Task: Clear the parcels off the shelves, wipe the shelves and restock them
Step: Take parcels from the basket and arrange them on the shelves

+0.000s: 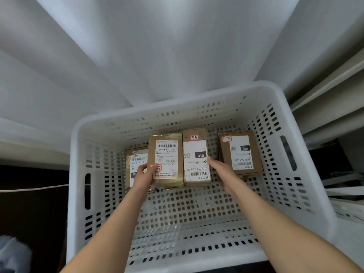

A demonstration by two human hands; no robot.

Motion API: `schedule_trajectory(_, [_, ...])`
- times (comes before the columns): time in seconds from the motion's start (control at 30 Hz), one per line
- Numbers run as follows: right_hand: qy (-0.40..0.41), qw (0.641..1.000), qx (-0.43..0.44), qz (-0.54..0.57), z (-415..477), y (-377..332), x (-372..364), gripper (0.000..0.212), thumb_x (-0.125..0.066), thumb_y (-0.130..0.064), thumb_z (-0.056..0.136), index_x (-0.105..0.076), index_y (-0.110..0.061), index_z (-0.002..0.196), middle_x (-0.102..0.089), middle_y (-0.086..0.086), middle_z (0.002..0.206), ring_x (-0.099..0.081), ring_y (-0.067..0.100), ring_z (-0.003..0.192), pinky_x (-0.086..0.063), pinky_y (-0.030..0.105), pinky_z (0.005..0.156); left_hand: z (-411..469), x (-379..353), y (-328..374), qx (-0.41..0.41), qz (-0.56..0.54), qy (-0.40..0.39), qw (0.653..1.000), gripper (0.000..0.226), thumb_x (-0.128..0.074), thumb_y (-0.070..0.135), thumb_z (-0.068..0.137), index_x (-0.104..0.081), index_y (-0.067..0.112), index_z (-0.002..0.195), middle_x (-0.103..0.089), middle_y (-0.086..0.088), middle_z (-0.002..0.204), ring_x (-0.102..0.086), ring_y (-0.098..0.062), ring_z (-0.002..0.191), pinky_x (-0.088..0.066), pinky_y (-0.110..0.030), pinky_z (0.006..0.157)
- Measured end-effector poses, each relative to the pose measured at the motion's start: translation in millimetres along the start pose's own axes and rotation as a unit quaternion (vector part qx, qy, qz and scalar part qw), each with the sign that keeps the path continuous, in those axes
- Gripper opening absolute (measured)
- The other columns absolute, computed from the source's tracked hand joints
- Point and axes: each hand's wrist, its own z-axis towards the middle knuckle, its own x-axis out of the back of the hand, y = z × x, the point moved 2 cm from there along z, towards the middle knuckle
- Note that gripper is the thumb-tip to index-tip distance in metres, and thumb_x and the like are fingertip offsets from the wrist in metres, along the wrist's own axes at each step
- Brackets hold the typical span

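A white perforated plastic crate (193, 107) fills the middle of the head view and holds several brown cardboard parcels with white shipping labels. My left hand (144, 175) grips the left edge of the taped parcel (167, 152) marked 507-P802, thumb on its label. My right hand (221, 170) is against the right side of the neighbouring parcel (195, 154) marked 010, fingers along its edge. The two parcels sit side by side between my hands. A third parcel (136, 158) lies partly under my left hand. A fourth parcel (241, 152), marked 060, lies apart at the right.
White shelf boards (331, 91) run along the right side. Pale sloping panels (157, 46) rise behind the crate. A dark floor area with a thin white cord (33, 188) lies at the left. The crate's near half shows bare perforated floor (187, 213).
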Motion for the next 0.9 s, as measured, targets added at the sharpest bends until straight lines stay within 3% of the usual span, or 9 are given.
schedule_trajectory(0.1, [-0.030, 0.998, 0.003, 0.058, -24, -1, -1, 0.053, -0.069, -0.053, 0.074, -0.057, -0.026, 0.118, -0.064, 0.001, 0.125, -0.049, 0.023, 0.126, -0.029, 0.050, 0.113, -24, 6, 2, 0.010, -0.036, -0.018, 0.999, 0.049, -0.067, 0.040, 0.086, -0.045, 0.023, 0.126, -0.061, -0.009, 0.120, -0.062, -0.030, 0.103, -0.049, -0.051, 0.095])
schedule_trajectory(0.23, [-0.061, 0.992, 0.025, 0.109, -64, -17, 0, 0.070, -0.073, -0.057, 0.062, -0.054, -0.029, 0.123, -0.065, 0.002, 0.122, -0.052, 0.026, 0.121, -0.037, 0.055, 0.105, -66, 17, 14, -0.003, -0.064, -0.036, 0.997, 0.045, -0.064, 0.040, 0.088, -0.046, 0.023, 0.125, -0.062, -0.009, 0.118, -0.063, -0.028, 0.101, -0.054, -0.042, 0.083])
schedule_trajectory(0.3, [-0.064, 0.991, 0.032, 0.112, -85, -29, 2, 0.073, -0.074, -0.054, 0.065, -0.051, -0.030, 0.130, -0.063, 0.002, 0.125, -0.051, 0.028, 0.121, -0.042, 0.055, 0.100, -86, 24, 23, -0.005, -0.082, -0.052, 0.995, 0.045, -0.064, 0.040, 0.088, -0.047, 0.021, 0.126, -0.063, -0.009, 0.117, -0.063, -0.028, 0.102, -0.055, -0.042, 0.082])
schedule_trajectory(0.4, [-0.063, 0.988, 0.038, 0.139, -117, -45, 3, 0.060, -0.072, -0.041, 0.078, -0.048, -0.031, 0.133, -0.064, 0.004, 0.120, -0.056, 0.029, 0.113, -0.051, 0.049, 0.086, -114, 34, 40, -0.012, -0.079, -0.075, 0.994, 0.040, -0.063, 0.039, 0.089, -0.057, 0.014, 0.119, -0.069, -0.009, 0.111, -0.066, -0.023, 0.094, -0.057, -0.041, 0.079])
schedule_trajectory(0.5, [-0.071, 0.988, 0.042, 0.133, -149, -60, 2, 0.077, -0.078, -0.048, 0.062, -0.052, -0.027, 0.131, -0.064, 0.006, 0.123, -0.057, 0.031, 0.114, -0.052, 0.048, 0.085, -134, 47, 59, -0.031, -0.067, -0.088, 0.993, 0.037, -0.064, 0.037, 0.088, -0.062, 0.013, 0.117, -0.070, -0.005, 0.105, -0.063, -0.019, 0.087, -0.054, -0.031, 0.070])
schedule_trajectory(0.63, [-0.073, 0.985, 0.065, 0.145, -186, -71, 1, 0.064, -0.076, -0.049, 0.066, -0.060, -0.023, 0.122, -0.065, 0.007, 0.122, -0.057, 0.029, 0.114, -0.051, 0.043, 0.077, -154, 60, 81, -0.060, -0.067, -0.129, 0.988, 0.042, -0.064, 0.038, 0.087, -0.060, 0.014, 0.121, -0.066, -0.009, 0.108, -0.059, -0.022, 0.088, -0.046, -0.033, 0.076])
schedule_trajectory(0.8, [-0.073, 0.969, 0.095, 0.218, -229, -73, -11, 0.036, -0.064, -0.029, 0.089, -0.059, -0.013, 0.121, -0.067, 0.010, 0.112, -0.058, 0.026, 0.106, -0.045, 0.046, 0.101, -170, 76, 98, -0.099, -0.043, -0.192, 0.975, 0.045, -0.062, 0.038, 0.087, -0.055, 0.015, 0.125, -0.064, -0.013, 0.121, -0.061, -0.030, 0.110, -0.049, -0.037, 0.094])
schedule_trajectory(0.9, [-0.065, 0.962, 0.117, 0.238, -252, -65, -22, 0.026, -0.060, -0.024, 0.090, -0.062, -0.014, 0.115, -0.068, 0.012, 0.111, -0.057, 0.028, 0.110, -0.037, 0.048, 0.110, -184, 86, 102, -0.121, -0.047, -0.219, 0.967, 0.039, -0.062, 0.034, 0.087, -0.058, 0.015, 0.121, -0.064, -0.014, 0.121, -0.064, -0.027, 0.100, -0.051, -0.036, 0.088])
